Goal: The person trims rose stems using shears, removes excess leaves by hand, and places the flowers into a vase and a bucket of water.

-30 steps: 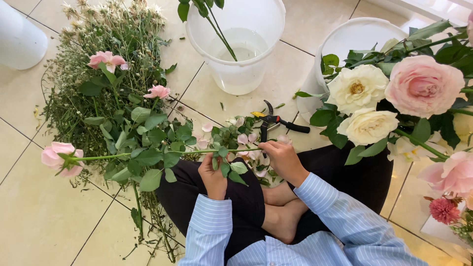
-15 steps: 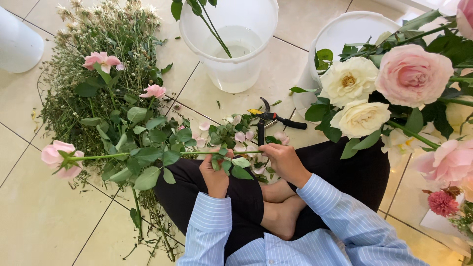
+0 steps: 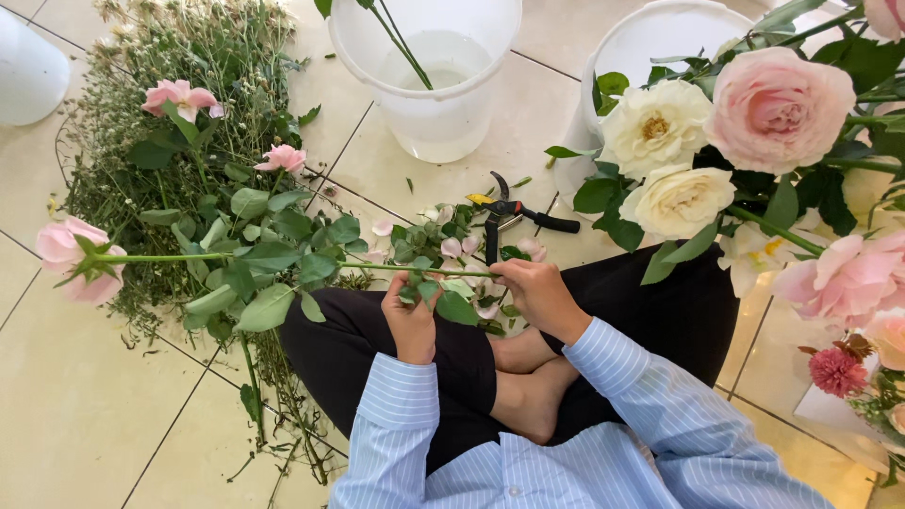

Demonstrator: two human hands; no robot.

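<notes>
At the far left edge of the tiled floor [image 3: 85, 415] stands part of a smooth white container [image 3: 26, 66], its inside out of view. Right of it lies a loose, wispy heap of cut greenery [image 3: 189, 104] with two small pink blooms [image 3: 179, 96] resting on top. In front of the heap a long-stemmed pink rose [image 3: 75, 259] is held level above the floor, its ruffled head pointing left and its thin green stem running right through a cluster of broad, matte leaves to the person's lap. The left hand [image 3: 412, 316] is closed around the stem where the lower leaves sit, fingers curled over it; the right hand [image 3: 539, 294] pinches the cut end of the same stem just beside it, fingers closed tight. Near the top edge of the floor, a translucent white plastic bucket [image 3: 429, 85] holds water and a few bare green stems leaning against its rim. Just beyond the hands, black-handled pruning shears [image 3: 509, 212] lie on the tiles among scattered pale petals and torn leaves. Further right a second white bucket [image 3: 660, 38] stands, its contents hidden behind a bunch of full, many-petalled roses [image 3: 735, 132] in cream and soft pink, with a small deep-pink bloom [image 3: 837, 370] at the lower right.
</notes>
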